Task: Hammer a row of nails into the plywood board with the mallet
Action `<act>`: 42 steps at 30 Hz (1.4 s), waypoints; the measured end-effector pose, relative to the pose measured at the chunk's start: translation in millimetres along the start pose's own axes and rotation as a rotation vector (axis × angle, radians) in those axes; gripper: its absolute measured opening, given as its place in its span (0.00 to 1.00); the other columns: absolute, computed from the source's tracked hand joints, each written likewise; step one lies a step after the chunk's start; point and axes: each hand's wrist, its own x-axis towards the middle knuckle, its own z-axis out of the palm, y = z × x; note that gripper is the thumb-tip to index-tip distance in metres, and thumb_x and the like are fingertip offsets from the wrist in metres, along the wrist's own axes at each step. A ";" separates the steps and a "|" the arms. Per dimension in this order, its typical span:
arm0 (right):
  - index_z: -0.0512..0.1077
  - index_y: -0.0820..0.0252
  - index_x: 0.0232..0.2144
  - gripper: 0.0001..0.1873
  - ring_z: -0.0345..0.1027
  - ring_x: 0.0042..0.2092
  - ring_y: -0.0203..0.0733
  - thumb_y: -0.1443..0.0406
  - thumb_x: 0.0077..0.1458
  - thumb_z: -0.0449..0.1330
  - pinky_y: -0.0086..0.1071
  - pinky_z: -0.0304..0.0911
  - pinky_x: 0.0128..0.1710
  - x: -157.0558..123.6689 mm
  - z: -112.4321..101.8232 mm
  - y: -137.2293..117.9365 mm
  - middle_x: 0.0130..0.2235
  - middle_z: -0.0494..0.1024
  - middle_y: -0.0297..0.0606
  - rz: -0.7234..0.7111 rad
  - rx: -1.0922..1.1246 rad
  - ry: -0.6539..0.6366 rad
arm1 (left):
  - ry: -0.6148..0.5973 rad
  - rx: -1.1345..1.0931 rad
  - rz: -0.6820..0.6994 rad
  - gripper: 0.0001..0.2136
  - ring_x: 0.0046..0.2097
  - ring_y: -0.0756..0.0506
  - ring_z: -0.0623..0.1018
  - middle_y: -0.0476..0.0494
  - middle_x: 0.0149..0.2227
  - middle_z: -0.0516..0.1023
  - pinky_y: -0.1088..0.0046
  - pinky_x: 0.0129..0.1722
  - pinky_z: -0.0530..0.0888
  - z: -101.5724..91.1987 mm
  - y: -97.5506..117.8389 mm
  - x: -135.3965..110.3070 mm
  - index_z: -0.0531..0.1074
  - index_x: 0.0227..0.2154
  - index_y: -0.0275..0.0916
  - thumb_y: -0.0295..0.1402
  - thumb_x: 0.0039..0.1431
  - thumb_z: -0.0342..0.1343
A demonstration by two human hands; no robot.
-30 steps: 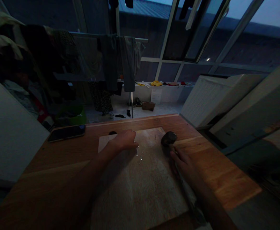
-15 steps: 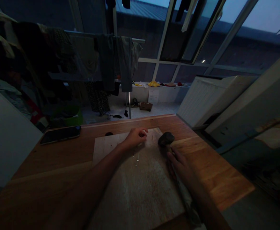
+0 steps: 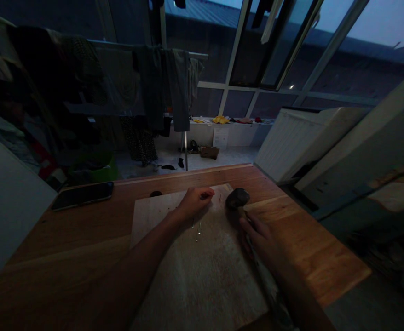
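My left hand (image 3: 197, 201) is over the far part of a pale wooden board (image 3: 202, 276), thumb and fingertips pinched together. Whatever they pinch is too small and dark to make out. Just nearer to me, several thin shiny nails (image 3: 199, 228) lie on the board. My right hand (image 3: 257, 230) is wrapped around the handle of a hammer (image 3: 238, 198). Its dark head is raised above the board's far right edge, to the right of my left hand. A few small dark dots show on the board left of my left wrist.
The board lies on a wooden table (image 3: 302, 234). A phone (image 3: 83, 195) is at the table's far left, and a small dark round object (image 3: 155, 194) sits behind the board. Beyond stand a clothes rack with hanging clothes (image 3: 174, 87), a green tub (image 3: 100, 168) and a white appliance (image 3: 291, 138).
The hammer head has shifted slightly left, towards my left hand. My left fingers have closed a little more and tilted. The view has shifted slightly.
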 end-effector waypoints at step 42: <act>0.71 0.56 0.31 0.23 0.57 0.14 0.32 0.44 0.50 0.68 0.28 0.55 0.10 17.5 18.9 -29.7 0.20 0.69 0.27 -0.089 0.226 -0.098 | -0.536 0.700 -0.191 0.09 0.36 0.45 0.72 0.43 0.37 0.73 0.68 0.40 0.73 -68.6 78.7 -20.4 0.73 0.24 0.38 0.32 0.47 0.69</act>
